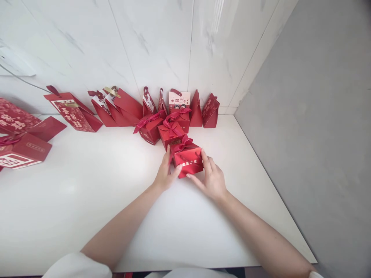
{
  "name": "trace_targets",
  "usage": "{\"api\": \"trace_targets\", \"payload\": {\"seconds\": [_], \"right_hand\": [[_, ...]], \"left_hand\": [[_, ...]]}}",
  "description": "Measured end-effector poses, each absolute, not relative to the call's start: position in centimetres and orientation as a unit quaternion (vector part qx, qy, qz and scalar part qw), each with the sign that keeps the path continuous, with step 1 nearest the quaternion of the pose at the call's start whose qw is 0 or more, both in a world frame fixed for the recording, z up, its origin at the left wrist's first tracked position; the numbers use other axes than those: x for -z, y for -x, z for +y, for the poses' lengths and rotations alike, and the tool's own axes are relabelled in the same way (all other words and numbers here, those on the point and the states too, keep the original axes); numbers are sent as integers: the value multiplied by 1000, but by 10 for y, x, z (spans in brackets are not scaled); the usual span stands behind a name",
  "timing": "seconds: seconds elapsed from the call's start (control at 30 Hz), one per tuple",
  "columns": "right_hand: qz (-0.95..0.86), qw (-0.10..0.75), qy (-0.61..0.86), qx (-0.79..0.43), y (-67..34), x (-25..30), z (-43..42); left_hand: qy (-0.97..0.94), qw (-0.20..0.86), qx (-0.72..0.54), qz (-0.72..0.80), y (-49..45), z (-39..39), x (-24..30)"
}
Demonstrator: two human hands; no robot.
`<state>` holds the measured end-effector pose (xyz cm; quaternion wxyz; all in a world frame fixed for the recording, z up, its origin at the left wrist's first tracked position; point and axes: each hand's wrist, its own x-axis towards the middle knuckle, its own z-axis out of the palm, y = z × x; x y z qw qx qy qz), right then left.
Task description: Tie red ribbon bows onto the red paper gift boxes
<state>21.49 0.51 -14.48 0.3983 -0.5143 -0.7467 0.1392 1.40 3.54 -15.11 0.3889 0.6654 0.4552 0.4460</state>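
Note:
A small red gift box [191, 160] with pale lettering and a twisted cord sits at the middle of the white table, between my two hands. My left hand [165, 173] holds its left side, the thumb on the front face and the fingers along the edge. On the opposite side my right hand [213, 177] grips it, fingers on the right edge and thumb near the lower front. Directly behind, a red ribbon bow [184, 143] tops the same box or one touching it; I cannot tell which. Another red box with a bow [171, 133] stands just beyond.
Several red gift boxes and bags line the tiled wall, among them a floral one [211, 112] at the right and a tall one [75, 112] at the left. Larger red boxes [31, 148] stand far left. A grey panel [307, 127] borders the white table [87, 208] on the right.

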Motion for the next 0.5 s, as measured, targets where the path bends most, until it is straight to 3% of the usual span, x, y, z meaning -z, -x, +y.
{"api": "trace_targets", "payload": {"seconds": [0.3,0.4,0.5], "right_hand": [[-733,535,403,-119,-224,146,4],[-660,546,440,-270,-221,145,6],[-587,496,425,-479,-219,144,11]], "left_hand": [[-619,413,-485,459,-10,40,143],[-625,416,-486,447,-11,39,139],[-624,409,-487,454,-12,39,138]]}}
